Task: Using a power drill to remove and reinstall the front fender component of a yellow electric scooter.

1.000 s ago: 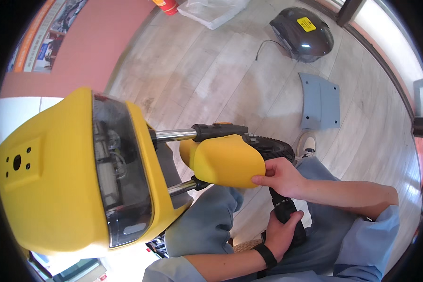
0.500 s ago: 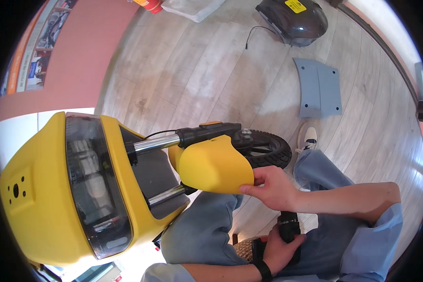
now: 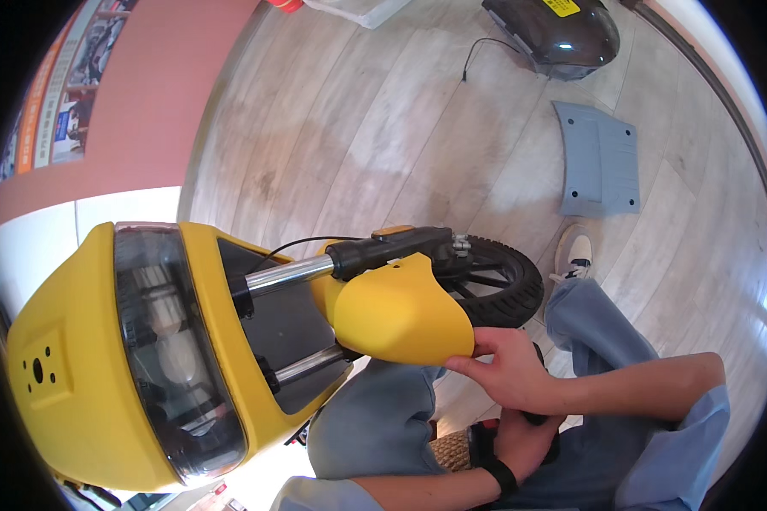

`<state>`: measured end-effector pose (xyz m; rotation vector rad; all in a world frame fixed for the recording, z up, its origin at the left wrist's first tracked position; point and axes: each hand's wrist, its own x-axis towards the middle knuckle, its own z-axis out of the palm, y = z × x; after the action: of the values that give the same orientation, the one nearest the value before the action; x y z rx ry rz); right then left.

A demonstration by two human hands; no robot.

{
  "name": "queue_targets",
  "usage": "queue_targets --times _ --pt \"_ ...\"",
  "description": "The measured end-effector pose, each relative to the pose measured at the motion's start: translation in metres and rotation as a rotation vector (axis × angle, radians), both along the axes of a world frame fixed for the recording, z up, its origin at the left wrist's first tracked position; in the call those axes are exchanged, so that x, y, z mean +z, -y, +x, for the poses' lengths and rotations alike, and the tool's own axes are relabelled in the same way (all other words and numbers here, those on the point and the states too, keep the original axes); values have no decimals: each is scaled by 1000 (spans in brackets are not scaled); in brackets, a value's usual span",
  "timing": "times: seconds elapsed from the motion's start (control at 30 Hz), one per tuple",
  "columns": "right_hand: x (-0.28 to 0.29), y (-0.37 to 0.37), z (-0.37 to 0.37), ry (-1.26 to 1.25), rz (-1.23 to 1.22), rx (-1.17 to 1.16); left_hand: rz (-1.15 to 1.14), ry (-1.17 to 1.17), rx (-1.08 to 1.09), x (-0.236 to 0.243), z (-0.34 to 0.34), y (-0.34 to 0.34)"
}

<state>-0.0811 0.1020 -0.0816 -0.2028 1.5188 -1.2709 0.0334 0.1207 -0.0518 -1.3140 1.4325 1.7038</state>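
My right hand pinches the lower edge of a yellow front mudguard between thumb and fingers. The mudguard sits between the two fork legs, over the black front wheel of a yellow two-wheeler lying on its side. Below it, near my lap, my left hand is closed round a black and red cordless drill. My right hand and wrist cover most of the drill's front end. A silver and black fork leg runs above the mudguard.
The yellow front body with its clear headlight lens fills the left. A grey panel lies on the wooden floor beyond my shoe. Farther off are a dark glossy shell with a cable and a white tray.
My left hand has brought the drill slightly up and right, in behind my right hand. The right hand keeps its hold on the mudguard. The whole view has shifted a little.
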Motion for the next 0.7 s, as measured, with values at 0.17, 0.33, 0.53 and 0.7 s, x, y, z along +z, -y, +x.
queue_targets --times 0.17,0.33,0.53,0.7 --pt "8 -5 -23 -44 -25 112 20 -69 47 10 -6 -12" --pt "15 -22 -74 -284 3 462 -14 -109 -44 18 -12 -5" --pt "124 -113 -144 -354 76 255 330 -156 79 40 -39 10" --pt "191 -166 -78 -551 176 419 581 -205 168 69 -57 46"
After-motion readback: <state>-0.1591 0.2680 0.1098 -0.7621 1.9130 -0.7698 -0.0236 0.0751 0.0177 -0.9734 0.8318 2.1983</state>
